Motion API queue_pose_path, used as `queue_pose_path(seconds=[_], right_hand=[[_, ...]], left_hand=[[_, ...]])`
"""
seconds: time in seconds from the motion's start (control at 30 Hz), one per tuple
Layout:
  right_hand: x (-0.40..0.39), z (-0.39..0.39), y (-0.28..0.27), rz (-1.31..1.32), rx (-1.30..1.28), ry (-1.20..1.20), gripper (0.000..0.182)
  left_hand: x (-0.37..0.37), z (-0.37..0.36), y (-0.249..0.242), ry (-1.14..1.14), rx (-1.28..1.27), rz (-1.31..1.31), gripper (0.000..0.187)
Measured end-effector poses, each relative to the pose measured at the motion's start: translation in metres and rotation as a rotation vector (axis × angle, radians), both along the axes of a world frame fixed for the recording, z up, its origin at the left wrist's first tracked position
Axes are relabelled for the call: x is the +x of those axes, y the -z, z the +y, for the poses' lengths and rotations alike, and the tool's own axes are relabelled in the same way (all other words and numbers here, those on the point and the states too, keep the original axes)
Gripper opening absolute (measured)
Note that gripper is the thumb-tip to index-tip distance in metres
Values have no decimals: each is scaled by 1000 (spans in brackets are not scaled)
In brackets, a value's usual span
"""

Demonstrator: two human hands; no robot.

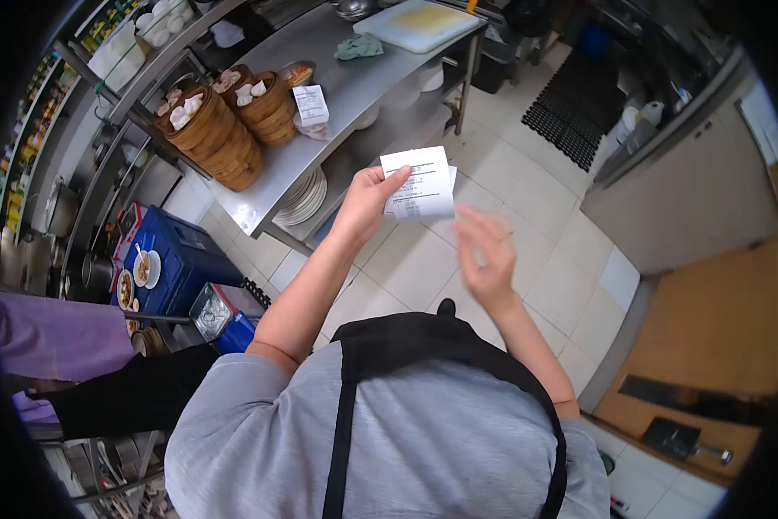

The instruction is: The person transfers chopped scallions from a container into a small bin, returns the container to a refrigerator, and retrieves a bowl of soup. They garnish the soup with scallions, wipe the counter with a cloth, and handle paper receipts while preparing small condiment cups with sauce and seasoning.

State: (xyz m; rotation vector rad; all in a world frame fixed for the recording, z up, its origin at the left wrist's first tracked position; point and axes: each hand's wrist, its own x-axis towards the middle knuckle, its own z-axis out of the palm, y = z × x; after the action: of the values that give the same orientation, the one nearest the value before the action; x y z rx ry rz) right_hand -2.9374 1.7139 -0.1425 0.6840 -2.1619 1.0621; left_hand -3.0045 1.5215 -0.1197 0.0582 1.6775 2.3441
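My left hand (368, 201) pinches printed paper slips (425, 179), the thumb lying across the top one. A second slip edge shows behind the front one, and dark printed lines run over the paper. Just below the slips' right corner is my right hand (488, 257), smeared by motion, its fingers pointing toward the paper. Beyond my left hand, another printed slip (311, 105) stands at the steel counter's edge, over a small bag (313, 130).
Bamboo steamers (212, 143) with dumplings are stacked on the steel counter (354, 82). A cutting board (417, 24) and green cloth (360, 47) lie farther along it. Plates (301, 197) sit underneath. At left stands a blue box (181, 259) with bowls; at right, a wooden door (709, 346).
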Motion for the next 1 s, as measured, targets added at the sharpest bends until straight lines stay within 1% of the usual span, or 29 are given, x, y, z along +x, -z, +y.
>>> queue_pose_path(seconds=[0.03, 0.07, 0.13, 0.2, 0.23, 0.27, 0.33, 0.37, 0.4, 0.43, 0.47, 0.5, 0.53, 0.6, 0.63, 0.73, 0.77, 0.83, 0.9, 0.97, 1.0], right_hand=[[-25, 12, 1, -85, -123, 52, 23], [-49, 17, -6, -86, -125, 28, 23], [-96, 23, -23, -293, -290, 17, 19], [-139, 14, -28, -329, -280, -54, 17], [-159, 8, -31, -353, -270, -99, 16], [-180, 1, -26, -346, -263, -137, 16], [-228, -14, -6, -348, -245, -287, 12], [-249, -25, -7, -300, -265, -316, 11], [-267, -38, -10, -253, -289, -340, 11], [-286, -50, -16, -205, -295, -358, 11], [-302, -60, -21, -264, -308, -375, 8], [-323, -71, -31, -320, -317, -392, 6], [-343, -82, -45, -287, -310, -403, 6], [-372, -100, -74, -135, -216, -450, 8], [-389, -106, -87, -117, -209, -460, 8], [-447, -118, -119, 139, -183, -511, 11], [-469, -120, -128, 155, -186, -521, 11], [-512, -127, -147, 147, -239, -500, 13], [-551, -137, -181, 146, -317, -526, 13], [-597, -160, -213, 23, -605, -643, 16], [-615, -168, -235, 56, -648, -698, 19]], left_hand=[[-15, 6, -2, -30, -13, 6, 25], [-29, 11, -3, -60, -25, 13, 26], [-57, 16, -4, -78, -61, 19, 25], [-79, 16, -3, -112, -91, 23, 25], [-88, 14, -2, -149, -147, 5, 26], [-98, 12, -2, -186, -204, -7, 28], [-117, 2, 7, -276, -263, 29, 30], [-128, -6, 13, -334, -260, 39, 32], [-138, -16, 13, -319, -184, 24, 33], [-149, -30, 12, -328, -190, 11, 33], [-157, -41, 14, -378, -176, 27, 30], [-167, -55, 14, -408, -201, 51, 29], [-176, -68, 17, -438, -218, 67, 29], [-192, -90, 24, -491, -132, 13, 27], [-199, -100, 28, -498, -108, -32, 27], [-225, -116, 29, -497, -115, -35, 26], [-235, -120, 25, -497, -126, -52, 26], [-252, -121, 16, -514, -140, -69, 25], [-271, -118, -1, -583, -193, 46, 23], [-289, -119, -2, -656, -280, 103, 22], [-296, -120, -4, -679, -259, 86, 22]])
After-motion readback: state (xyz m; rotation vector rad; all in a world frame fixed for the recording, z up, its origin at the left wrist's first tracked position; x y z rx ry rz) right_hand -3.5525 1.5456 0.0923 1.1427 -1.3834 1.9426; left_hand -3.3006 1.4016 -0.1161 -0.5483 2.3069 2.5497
